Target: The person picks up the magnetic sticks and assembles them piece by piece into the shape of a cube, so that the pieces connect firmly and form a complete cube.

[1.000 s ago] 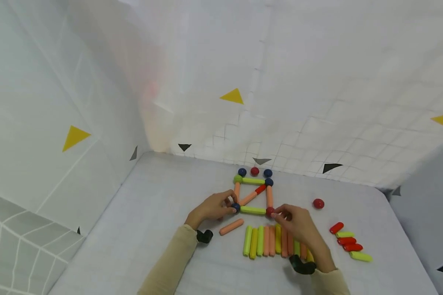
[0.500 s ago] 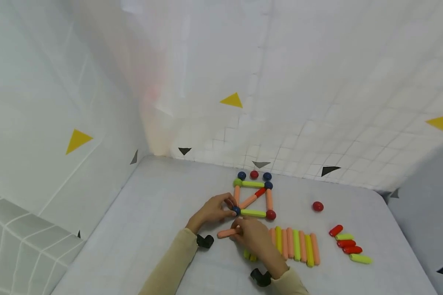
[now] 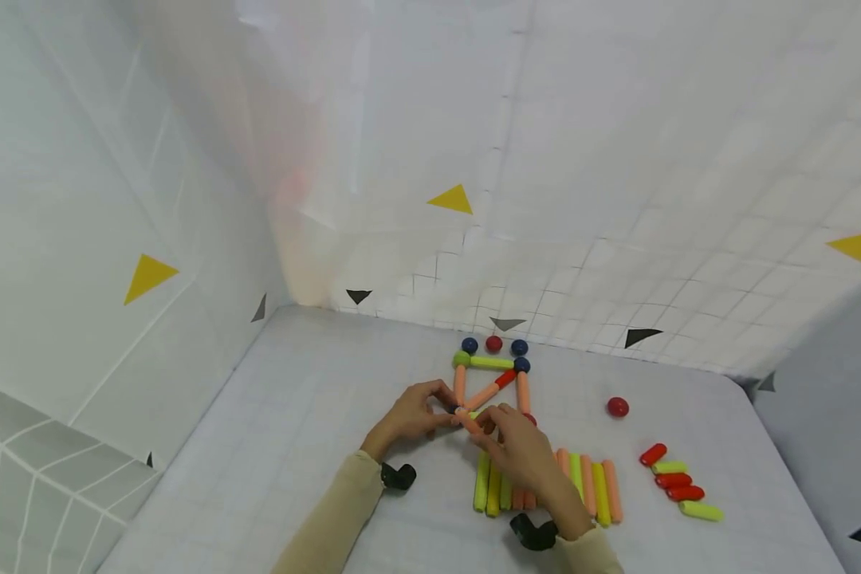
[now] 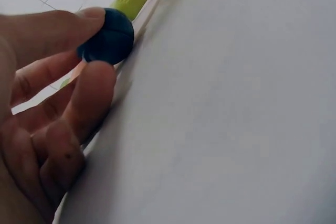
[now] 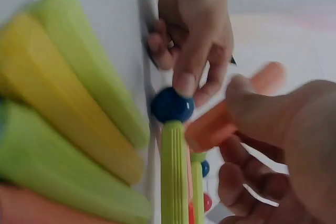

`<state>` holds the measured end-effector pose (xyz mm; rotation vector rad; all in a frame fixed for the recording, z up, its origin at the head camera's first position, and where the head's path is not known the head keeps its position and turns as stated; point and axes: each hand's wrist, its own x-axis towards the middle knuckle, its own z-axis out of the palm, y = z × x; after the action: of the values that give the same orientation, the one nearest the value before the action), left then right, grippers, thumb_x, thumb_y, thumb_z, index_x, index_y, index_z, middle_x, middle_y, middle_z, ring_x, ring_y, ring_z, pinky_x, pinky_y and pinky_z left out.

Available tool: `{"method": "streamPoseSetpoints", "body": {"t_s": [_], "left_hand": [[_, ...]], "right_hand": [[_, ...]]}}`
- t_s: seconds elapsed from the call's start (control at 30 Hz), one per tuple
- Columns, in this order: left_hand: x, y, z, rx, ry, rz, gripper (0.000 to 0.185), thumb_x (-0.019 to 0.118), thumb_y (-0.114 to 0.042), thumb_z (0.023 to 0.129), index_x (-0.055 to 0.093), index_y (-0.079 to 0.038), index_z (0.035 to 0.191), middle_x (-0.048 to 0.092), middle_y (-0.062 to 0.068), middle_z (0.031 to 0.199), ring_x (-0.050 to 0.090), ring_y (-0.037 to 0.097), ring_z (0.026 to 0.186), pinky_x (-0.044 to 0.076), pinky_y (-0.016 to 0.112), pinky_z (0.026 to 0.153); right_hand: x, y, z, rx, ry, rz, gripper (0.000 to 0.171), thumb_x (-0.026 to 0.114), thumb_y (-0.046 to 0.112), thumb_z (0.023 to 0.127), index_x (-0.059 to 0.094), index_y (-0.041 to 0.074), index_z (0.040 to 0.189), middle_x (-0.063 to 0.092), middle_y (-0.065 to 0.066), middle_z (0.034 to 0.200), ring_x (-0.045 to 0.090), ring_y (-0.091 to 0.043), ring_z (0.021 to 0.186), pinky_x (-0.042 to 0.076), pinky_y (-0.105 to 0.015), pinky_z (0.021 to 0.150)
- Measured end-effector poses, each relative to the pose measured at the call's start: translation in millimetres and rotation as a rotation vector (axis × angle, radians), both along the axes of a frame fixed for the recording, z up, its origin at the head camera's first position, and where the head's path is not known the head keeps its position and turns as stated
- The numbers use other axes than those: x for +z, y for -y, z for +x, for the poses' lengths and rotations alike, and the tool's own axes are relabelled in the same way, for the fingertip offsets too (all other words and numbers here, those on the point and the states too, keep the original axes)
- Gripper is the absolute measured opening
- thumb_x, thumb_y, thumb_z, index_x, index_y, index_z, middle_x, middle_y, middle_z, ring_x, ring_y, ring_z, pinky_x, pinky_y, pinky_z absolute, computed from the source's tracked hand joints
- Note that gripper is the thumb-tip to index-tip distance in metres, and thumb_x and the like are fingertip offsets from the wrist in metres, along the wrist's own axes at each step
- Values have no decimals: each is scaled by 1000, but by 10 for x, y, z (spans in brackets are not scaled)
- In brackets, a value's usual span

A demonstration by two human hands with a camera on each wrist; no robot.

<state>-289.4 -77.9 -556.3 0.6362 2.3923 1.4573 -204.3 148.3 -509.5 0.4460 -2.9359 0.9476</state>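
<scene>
My left hand point(image 3: 414, 410) pinches a dark blue ball point(image 4: 111, 38) between thumb and fingers, at the near left corner of a square of magnetic sticks and balls lying on the table. A salmon-coloured stick point(image 5: 212, 127) is pinched in my right hand point(image 3: 522, 453), tilted, its lower end right by that blue ball. From the ball a yellow-green stick point(image 5: 174, 171) runs to a red ball point(image 3: 530, 418), partly hidden by my right hand. The square's far corners are a green ball point(image 3: 461, 359) and a blue ball point(image 3: 521, 364). A salmon stick point(image 3: 483, 396) and short red stick point(image 3: 505, 379) form its diagonal.
Yellow, green and salmon sticks point(image 3: 601, 494) lie in a row under and beside my right forearm. Short red and yellow-green sticks point(image 3: 686, 493) lie farther right, below a loose red ball point(image 3: 618, 407). Behind the square sit three balls point(image 3: 493, 344), close to the white back wall.
My right hand left the red corner ball, picked up the loose salmon stick from the table and brought it up to the blue ball. My left hand stayed at the blue ball.
</scene>
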Motion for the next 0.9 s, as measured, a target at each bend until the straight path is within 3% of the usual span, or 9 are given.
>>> {"method": "streamPoseSetpoints", "body": {"t_s": [0.2, 0.3, 0.47, 0.7, 0.9], "left_hand": [[-33, 6, -12, 39, -53, -4, 24, 86, -23, 91, 72, -17, 110, 74, 0, 111, 60, 9, 58, 53, 26, 55], [-39, -4, -18, 56, -82, 8, 25, 85, -25, 92, 72, -15, 111, 76, 2, 111, 61, 8, 55, 51, 24, 52], [-60, -51, 12, 96, -76, 29, 26, 86, -23, 91, 73, -13, 111, 77, 5, 111, 59, 7, 53, 47, 23, 50], [-100, -90, 76, 142, -68, 23, 27, 87, -23, 90, 74, -13, 111, 77, 4, 110, 56, 5, 51, 42, 21, 48], [-104, -45, 116, 162, -65, 10, 26, 87, -24, 89, 74, -14, 110, 76, 2, 108, 54, 5, 50, 40, 20, 47]], "right_hand": [[-59, -76, -236, -52, -138, -234, 13, 74, 21, 101, 69, 12, 110, 72, 1, 101, 65, -15, 88, 57, -28, 79], [-85, -36, -345, -68, -186, -279, 13, 69, 24, 104, 68, 12, 110, 74, -1, 104, 69, -18, 92, 59, -32, 82], [-96, 92, -448, -100, -213, -261, 19, 72, 26, 103, 70, 11, 113, 74, -4, 106, 67, -18, 87, 58, -36, 78], [-224, 206, -495, -113, -223, -162, 23, 78, 22, 98, 72, 8, 115, 75, -7, 108, 66, -17, 85, 56, -29, 74], [-275, 260, -484, -112, -191, -193, 20, 77, 17, 98, 74, 12, 118, 76, -4, 110, 65, -15, 85, 54, -25, 73]]}}
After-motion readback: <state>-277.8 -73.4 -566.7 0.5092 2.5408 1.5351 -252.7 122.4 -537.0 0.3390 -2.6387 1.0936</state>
